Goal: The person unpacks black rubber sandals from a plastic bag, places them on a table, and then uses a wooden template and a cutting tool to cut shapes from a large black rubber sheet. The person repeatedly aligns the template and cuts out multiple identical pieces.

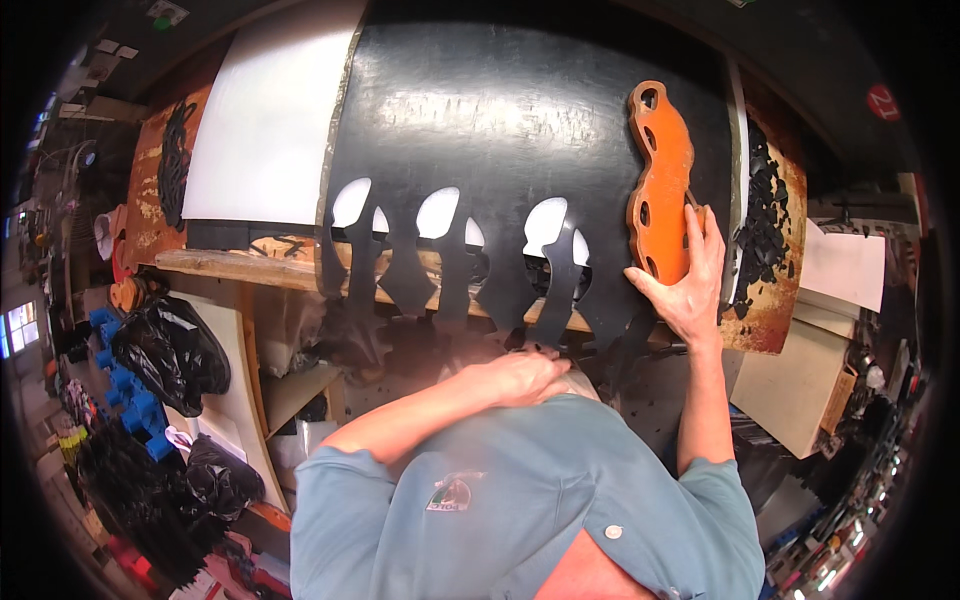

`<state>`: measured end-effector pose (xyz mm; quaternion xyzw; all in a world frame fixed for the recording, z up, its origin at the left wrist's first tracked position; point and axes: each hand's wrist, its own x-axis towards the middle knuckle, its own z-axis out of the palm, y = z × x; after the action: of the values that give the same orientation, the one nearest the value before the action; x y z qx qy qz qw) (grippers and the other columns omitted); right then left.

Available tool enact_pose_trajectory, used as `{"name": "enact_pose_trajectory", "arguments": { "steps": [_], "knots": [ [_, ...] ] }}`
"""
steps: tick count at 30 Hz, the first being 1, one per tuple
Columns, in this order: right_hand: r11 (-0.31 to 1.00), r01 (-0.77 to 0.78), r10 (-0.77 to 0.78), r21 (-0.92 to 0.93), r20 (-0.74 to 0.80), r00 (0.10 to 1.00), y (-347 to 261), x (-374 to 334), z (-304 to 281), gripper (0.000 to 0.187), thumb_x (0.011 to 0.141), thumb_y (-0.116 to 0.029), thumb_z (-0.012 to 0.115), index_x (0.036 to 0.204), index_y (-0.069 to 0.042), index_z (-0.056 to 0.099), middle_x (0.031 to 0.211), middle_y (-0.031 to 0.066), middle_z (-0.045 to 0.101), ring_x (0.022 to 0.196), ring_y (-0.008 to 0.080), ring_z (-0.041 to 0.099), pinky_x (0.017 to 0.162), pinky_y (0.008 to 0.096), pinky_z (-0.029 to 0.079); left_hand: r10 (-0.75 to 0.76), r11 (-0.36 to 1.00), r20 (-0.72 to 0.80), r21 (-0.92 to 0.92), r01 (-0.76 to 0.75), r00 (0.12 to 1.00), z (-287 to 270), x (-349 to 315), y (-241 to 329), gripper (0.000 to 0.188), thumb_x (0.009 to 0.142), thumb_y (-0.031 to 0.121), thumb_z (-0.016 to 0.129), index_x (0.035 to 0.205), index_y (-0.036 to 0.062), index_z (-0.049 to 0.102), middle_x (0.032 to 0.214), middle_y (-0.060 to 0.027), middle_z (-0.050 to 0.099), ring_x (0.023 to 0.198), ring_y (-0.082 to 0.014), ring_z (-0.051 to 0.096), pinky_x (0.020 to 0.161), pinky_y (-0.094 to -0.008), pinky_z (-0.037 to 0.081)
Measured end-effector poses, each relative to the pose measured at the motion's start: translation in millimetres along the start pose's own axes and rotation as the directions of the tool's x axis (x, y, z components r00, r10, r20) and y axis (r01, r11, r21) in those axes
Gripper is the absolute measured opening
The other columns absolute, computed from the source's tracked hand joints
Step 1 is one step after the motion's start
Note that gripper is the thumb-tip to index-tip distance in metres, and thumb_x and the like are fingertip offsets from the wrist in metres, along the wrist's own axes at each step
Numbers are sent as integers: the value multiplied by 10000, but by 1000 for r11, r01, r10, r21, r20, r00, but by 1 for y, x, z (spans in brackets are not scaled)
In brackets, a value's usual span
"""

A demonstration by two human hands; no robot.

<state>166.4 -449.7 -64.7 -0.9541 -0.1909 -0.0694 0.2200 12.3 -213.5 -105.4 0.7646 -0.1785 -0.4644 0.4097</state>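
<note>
A wavy orange cutting die (664, 175) with several oval openings along its left edge lies lengthwise on the right part of a black sheet (480, 110). My right hand (692, 285) grips its near end, thumb on the left side and fingers along the right. Shaped holes cut through the near part of the sheet leave narrow black strips (455, 265) hanging toward me. My left hand (525, 378) is held close to my body by the strip ends, its fingers curled together. Whatever may be in those fingers is hidden.
A white sheet (270, 110) lies left of the black one. Black scraps (762, 220) are heaped on the rusty surface at the right. A wooden bar (215, 268) runs along the near edge. Black plastic bags (180, 350) and blue parts (125, 390) are at lower left.
</note>
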Motion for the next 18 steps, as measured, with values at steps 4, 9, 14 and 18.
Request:
{"name": "enact_pose_trajectory", "arguments": {
  "steps": [4,9,14,18],
  "knots": [
    [998,51,-50,-31,44,998,6,6,1,1140,647,-422,969,1591,-45,452,1581,341,387,1423,501,430,1197,568,370,349,932,30,-115,-343,937,-48,-84,13,466,1102,303,588,1426,-30,625,1467,-228,636,1384,-387,591,1165,-455,473],
    [999,16,-17,43,18,1000,-1,11,3,964,620,-284,910,1505,-75,588,1551,295,430,1356,447,486,1129,519,448,-60,929,-684,-305,-210,727,-150,-156,-21,279,1068,180,625,1247,11,756,1241,-215,751,1209,-336,709,1076,-436,547],
    [942,-192,178,274,72,981,-38,19,-9,932,649,-308,941,1479,-37,613,1563,227,476,1410,354,500,1162,462,430,286,805,-917,387,450,276,-223,-121,-116,460,1006,78,672,1440,-45,579,1538,-300,528,1465,-484,469,1235,-526,385],
    [776,-214,208,594,80,975,-102,42,13,948,651,-352,967,1464,-7,622,1558,203,506,1400,306,537,1184,435,419,375,833,-890,447,327,260,-222,-125,-149,521,972,6,681,1479,-24,563,1532,-265,551,1455,-466,490,1221,-520,402]
  ]
}}
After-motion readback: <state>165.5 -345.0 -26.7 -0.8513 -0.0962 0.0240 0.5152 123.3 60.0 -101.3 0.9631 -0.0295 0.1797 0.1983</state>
